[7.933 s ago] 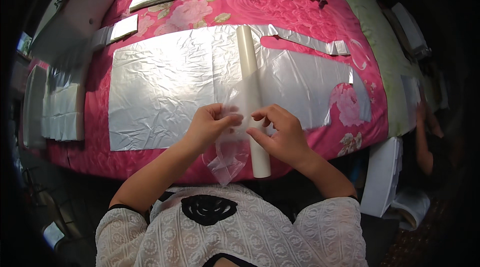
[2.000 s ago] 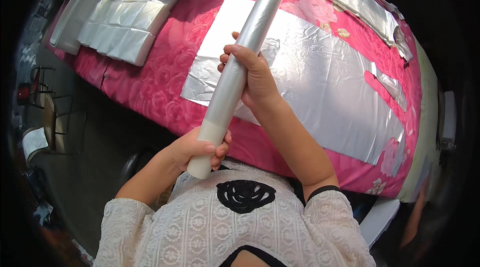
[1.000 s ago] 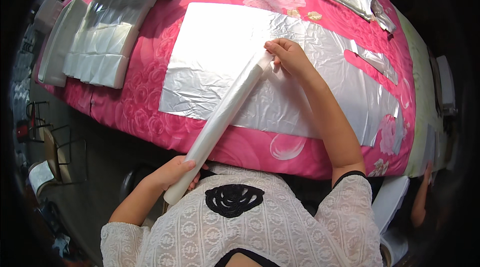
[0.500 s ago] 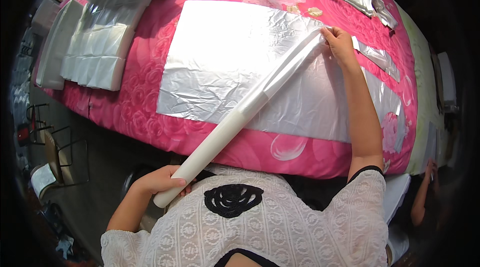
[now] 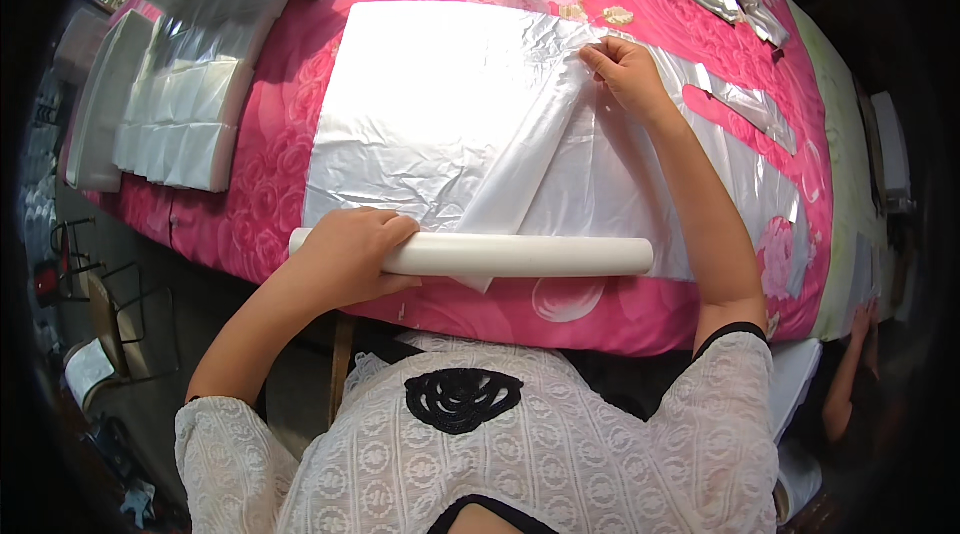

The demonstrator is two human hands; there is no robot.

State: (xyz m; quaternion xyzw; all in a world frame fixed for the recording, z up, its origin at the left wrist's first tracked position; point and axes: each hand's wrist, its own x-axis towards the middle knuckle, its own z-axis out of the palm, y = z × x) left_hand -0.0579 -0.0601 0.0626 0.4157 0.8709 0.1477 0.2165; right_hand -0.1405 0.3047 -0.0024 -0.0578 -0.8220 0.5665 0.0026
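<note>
A white tube, like a roll, lies crosswise at the near edge of the table. My left hand is wrapped round it left of its middle. My right hand pinches the far tip of a thin, shiny plastic bag, a narrow folded strip that runs slantwise down to the tube. The strip's lower end sticks out under the tube. Beneath lies a flat stack of silvery white plastic bags, wrinkled at its right and near sides.
A pink flowered cloth covers the table. Bundled clear packets stand at the left by a white box. More plastic strips lie at the right. Another person's hands show at the far right. A chair stands lower left.
The tube has swung from a slant by my body to lying crosswise on the table edge, and the strip has come off its end. My right hand has moved left with the strip.
</note>
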